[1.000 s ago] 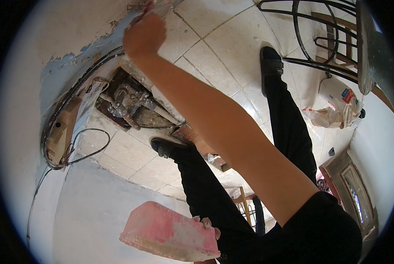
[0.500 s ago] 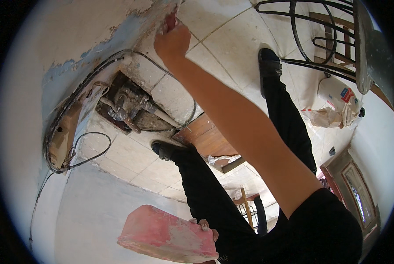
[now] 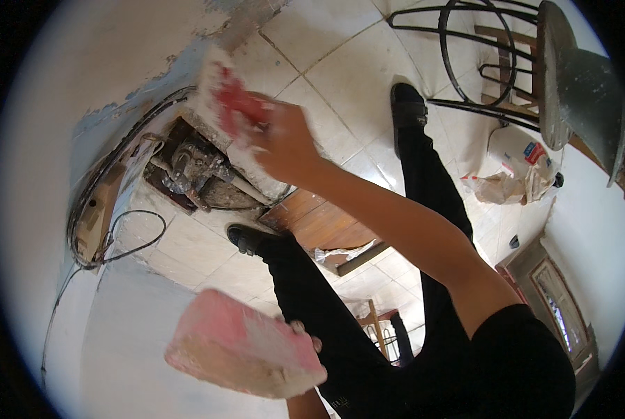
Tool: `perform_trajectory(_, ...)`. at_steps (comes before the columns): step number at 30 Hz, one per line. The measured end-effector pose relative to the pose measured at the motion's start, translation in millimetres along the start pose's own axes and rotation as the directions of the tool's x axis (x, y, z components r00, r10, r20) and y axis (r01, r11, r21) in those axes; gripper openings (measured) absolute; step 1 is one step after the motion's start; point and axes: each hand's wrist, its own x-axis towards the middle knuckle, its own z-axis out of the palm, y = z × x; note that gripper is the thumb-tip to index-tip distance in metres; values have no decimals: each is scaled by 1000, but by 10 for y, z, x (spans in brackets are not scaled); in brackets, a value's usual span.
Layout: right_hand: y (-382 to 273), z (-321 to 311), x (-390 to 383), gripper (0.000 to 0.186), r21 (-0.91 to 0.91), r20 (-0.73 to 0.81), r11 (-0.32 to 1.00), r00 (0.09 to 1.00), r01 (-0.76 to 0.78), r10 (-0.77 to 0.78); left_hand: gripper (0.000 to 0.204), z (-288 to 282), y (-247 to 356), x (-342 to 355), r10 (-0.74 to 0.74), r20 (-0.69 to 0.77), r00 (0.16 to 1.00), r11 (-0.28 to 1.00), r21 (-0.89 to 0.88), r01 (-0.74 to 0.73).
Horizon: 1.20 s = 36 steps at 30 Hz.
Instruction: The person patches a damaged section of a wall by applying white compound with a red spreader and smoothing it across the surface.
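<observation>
My right hand (image 3: pixel 288 143) is closed round the red handle of a plastering trowel (image 3: pixel 234 101), whose pale flat blade is smeared by motion. It hovers in front of the peeling wall, over the floor pit's upper edge. Low in the picture, my left hand (image 3: pixel 309 336) grips a pink plaster pan (image 3: pixel 239 342) with dried plaster along its side. Only a few fingertips of that hand show at the pan's rim; the rest is hidden behind it. The pan's inside cannot be made out.
A pit with pipes and a valve (image 3: pixel 186 167) opens in the tiled floor beside looped black cable (image 3: pixel 78 216). A wooden board (image 3: pixel 326 220) lies near my feet. To the right are a metal-framed stool (image 3: pixel 459 66) and a white bucket (image 3: pixel 515 150) with crumpled paper.
My right hand has drawn the trowel back from the wall's upper part, down and toward me, turning its blade into view. The pan has shifted slightly left and up.
</observation>
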Motion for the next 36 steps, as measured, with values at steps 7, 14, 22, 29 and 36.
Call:
perform_trajectory(7, -1196, -1452, -508, 28, -5, 60, 998, 996, 69, -68, 67, 322, -3, 1018, 210, 70, 975, 931, 292, -221)
perform_trajectory(14, -1911, -1267, -394, 17, -498, 597, 769, 802, 399, -29, 68, 593, 23, 1483, 301, 154, 941, 806, 486, -337)
perform_trajectory(22, -1937, -904, -294, 29, -568, 783, 706, 543, 423, 304, 69, 670, -92, 1502, 325, 199, 925, 734, 564, -379)
perform_trajectory(29, -1683, -815, -318, 21, -426, 812, 866, 533, 261, 239, 70, 614, -112, 1386, 334, 220, 917, 676, 622, -395)
perform_trajectory(36, -1430, -902, -407, 23, -294, 705, 923, 596, -248, 385, 80, 782, -157, 1296, 378, 132, 916, 695, 614, -375)
